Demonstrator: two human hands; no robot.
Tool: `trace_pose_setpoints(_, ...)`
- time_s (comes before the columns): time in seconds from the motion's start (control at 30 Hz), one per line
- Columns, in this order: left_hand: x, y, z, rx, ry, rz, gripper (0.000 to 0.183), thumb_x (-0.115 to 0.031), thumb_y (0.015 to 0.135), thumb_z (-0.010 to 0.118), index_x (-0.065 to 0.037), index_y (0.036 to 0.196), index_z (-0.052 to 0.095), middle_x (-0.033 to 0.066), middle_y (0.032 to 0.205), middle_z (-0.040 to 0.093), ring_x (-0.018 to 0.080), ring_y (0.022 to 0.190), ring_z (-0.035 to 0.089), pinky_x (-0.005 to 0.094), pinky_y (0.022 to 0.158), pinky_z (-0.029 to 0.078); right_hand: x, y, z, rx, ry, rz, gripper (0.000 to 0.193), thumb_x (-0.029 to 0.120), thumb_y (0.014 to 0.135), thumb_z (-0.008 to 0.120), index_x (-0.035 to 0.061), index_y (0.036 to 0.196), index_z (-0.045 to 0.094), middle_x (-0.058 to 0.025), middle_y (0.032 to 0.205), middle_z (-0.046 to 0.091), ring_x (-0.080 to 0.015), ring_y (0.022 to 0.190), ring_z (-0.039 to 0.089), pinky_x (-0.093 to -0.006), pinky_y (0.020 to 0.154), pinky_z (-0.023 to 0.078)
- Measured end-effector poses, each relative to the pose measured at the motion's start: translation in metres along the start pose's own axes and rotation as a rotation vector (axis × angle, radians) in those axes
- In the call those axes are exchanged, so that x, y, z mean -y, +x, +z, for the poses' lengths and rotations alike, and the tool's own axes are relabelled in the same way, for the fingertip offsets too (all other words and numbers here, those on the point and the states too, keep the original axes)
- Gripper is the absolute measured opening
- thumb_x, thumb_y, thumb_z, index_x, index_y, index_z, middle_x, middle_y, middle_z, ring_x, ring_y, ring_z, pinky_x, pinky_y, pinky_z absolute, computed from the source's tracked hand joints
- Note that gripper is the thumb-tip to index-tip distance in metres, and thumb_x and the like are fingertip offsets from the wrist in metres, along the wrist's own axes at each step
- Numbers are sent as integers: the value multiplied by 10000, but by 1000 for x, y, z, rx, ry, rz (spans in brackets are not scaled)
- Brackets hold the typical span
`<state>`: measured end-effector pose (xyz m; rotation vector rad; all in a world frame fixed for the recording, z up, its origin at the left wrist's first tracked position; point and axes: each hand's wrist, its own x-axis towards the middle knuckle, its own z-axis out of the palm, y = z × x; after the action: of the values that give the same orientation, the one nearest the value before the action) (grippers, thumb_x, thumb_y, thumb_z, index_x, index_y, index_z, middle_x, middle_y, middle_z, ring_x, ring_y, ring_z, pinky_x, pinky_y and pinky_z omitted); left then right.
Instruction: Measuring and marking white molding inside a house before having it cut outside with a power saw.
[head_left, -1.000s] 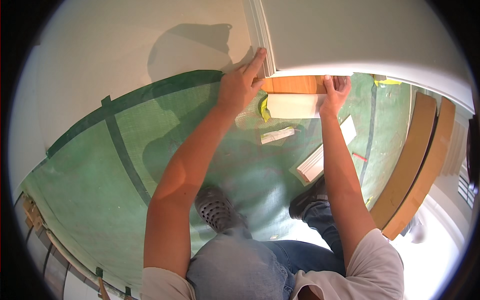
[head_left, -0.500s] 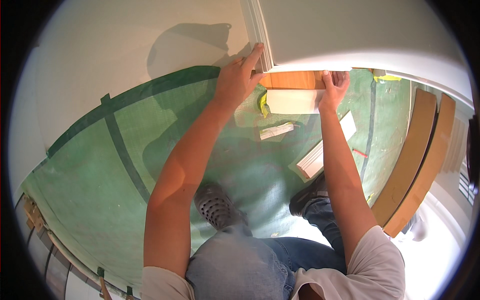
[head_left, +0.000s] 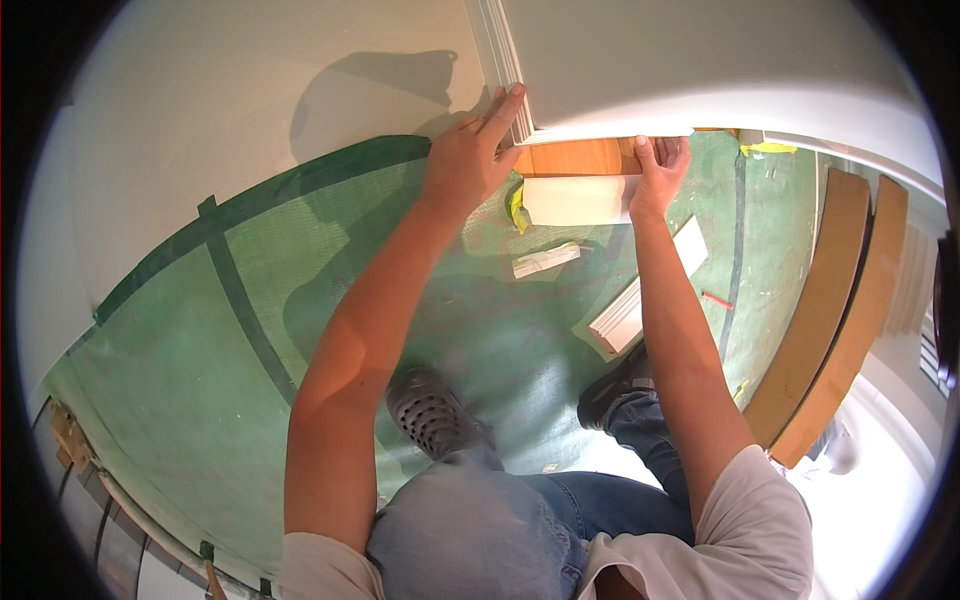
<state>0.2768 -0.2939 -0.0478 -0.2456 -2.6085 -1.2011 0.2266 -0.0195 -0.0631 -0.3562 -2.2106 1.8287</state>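
Observation:
My left hand reaches up to the white ribbed door trim. Its fingers are stretched out, with the index fingertip on the trim's lower part and the thumb apart below. My right hand grips the lower edge of a white strip along the foot of the pale wall panel, near the strip's right end. The thumb is at the front; the other fingertips are partly hidden at the edge. Under the strip, bare orange-brown wood shows. A flat white board lies just below, partly behind my right hand.
Green protective sheeting covers the floor, with dark green tape. A small white offcut, a ribbed white moulding piece and a red pencil-like stick lie there. Long brown boards stand at right. My shoes are below.
The view has shifted slightly, so most things sit a little further left. Both hands keep their places on the trim and the strip.

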Motion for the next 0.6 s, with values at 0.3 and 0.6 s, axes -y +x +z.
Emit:
trace_pose_setpoints(0.3, -4, -1, -2, 5, -39, -8, 791, -138, 724, 738, -138, 1424, 370, 117, 799, 608, 275, 714, 579, 381, 663, 495, -3, -1, -1, 20, 2, -8, 883, 146, 771, 764, -12, 1419, 186, -255, 1409, 318, -317, 1335, 317, -390, 1085, 321)
trace_pose_setpoints(0.6, -1, 2, 3, 0, -18, -17, 795, -169, 741, 744, -135, 1434, 353, 127, 774, 575, 286, 708, 583, 387, 652, 485, 2, 4, -2, 42, -44, -37, 857, 110, 797, 727, -11, 1437, 171, -225, 1397, 359, -292, 1309, 360, -382, 1074, 329)
